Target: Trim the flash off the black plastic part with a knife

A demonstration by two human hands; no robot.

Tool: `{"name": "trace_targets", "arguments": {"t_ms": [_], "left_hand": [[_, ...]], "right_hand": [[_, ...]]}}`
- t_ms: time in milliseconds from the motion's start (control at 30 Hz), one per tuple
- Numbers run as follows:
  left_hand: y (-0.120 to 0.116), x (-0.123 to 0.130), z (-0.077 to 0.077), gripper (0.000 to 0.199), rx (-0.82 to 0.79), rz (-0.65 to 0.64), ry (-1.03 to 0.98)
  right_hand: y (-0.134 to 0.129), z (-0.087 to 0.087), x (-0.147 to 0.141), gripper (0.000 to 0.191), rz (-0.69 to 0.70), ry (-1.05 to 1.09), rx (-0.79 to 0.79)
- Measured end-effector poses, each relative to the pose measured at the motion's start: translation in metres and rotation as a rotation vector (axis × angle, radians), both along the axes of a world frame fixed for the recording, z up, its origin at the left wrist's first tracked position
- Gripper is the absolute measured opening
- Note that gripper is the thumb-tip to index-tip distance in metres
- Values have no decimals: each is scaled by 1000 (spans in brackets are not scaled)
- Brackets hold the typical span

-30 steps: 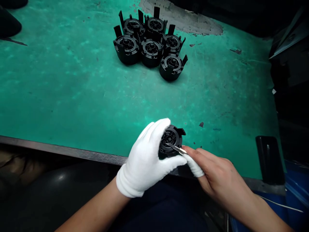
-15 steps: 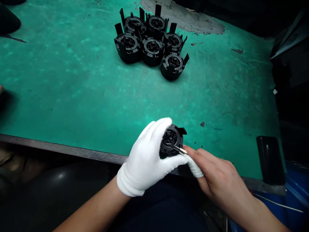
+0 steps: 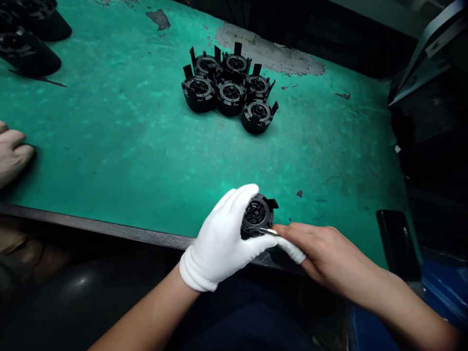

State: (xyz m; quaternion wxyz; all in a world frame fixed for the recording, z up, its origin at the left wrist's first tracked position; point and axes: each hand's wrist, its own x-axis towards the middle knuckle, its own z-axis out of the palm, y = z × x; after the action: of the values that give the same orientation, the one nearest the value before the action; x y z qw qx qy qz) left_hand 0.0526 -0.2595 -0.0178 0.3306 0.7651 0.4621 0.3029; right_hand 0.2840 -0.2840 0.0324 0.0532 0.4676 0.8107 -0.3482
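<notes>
My left hand [image 3: 226, 234], in a white glove, is wrapped round a round black plastic part [image 3: 259, 212] near the table's front edge. A tab of the part sticks out at its upper right. My right hand [image 3: 314, 243], bare but for white covering on one finger, pinches a thin pointed metal tool [image 3: 266, 231]. The tool's tip lies over the lower rim of the part. The gloved thumb meets the right hand's fingers just below the tool.
Several similar black housings [image 3: 231, 92] stand grouped on the green table [image 3: 127, 131]. More black parts [image 3: 32, 53] are at the far left. Another person's hand [image 3: 12, 153] rests at the left edge. A black phone-like object [image 3: 398, 243] lies at the right corner.
The tool's tip has moved from nearer the part's centre down to its lower rim. The view has shifted, and the other person's hand now shows more fully at the left.
</notes>
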Motion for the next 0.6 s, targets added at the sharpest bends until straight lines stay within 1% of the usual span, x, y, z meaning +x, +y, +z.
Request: {"name": "trace_targets", "arguments": {"t_ms": [33,100,167,200,233,267,300,367,400,433,467,533,567,600], "left_hand": [[2,-2,2,85,2,-13,12],[7,-9,8,82,-2,-91,46],[13,-22,14,78,-8,-194,76],[15,-30,17,74,-12,-227,82],[16,-39,19,69,-18,-234,82],[16,-47,20,65,-29,-211,75],[15,-54,20,62,-45,-162,59],[10,-66,17,60,-83,-35,1],[6,-69,14,63,-103,21,-33],[1,-69,12,70,-120,56,-63],[-5,-68,9,81,-126,73,-81],[-15,-60,4,106,-104,73,-68],[-20,-54,3,114,-80,72,-41],[-23,-48,1,117,-49,76,-9]], "right_hand": [[-2,-1,1,56,-4,29,12],[-5,-3,6,49,-50,117,46],[-8,-4,14,45,-141,205,116],[-9,-4,17,43,-191,231,157],[-10,-3,20,42,-233,242,189],[-10,-3,23,42,-259,244,203],[-10,-3,24,41,-266,244,199],[-10,-3,23,39,-247,242,155],[-9,-3,22,38,-233,241,135],[-9,-4,20,37,-221,236,122],[-8,-5,19,36,-211,226,115],[-4,-8,15,35,-187,198,118],[-2,-9,13,34,-165,181,125],[0,-10,12,34,-138,161,134]]}}
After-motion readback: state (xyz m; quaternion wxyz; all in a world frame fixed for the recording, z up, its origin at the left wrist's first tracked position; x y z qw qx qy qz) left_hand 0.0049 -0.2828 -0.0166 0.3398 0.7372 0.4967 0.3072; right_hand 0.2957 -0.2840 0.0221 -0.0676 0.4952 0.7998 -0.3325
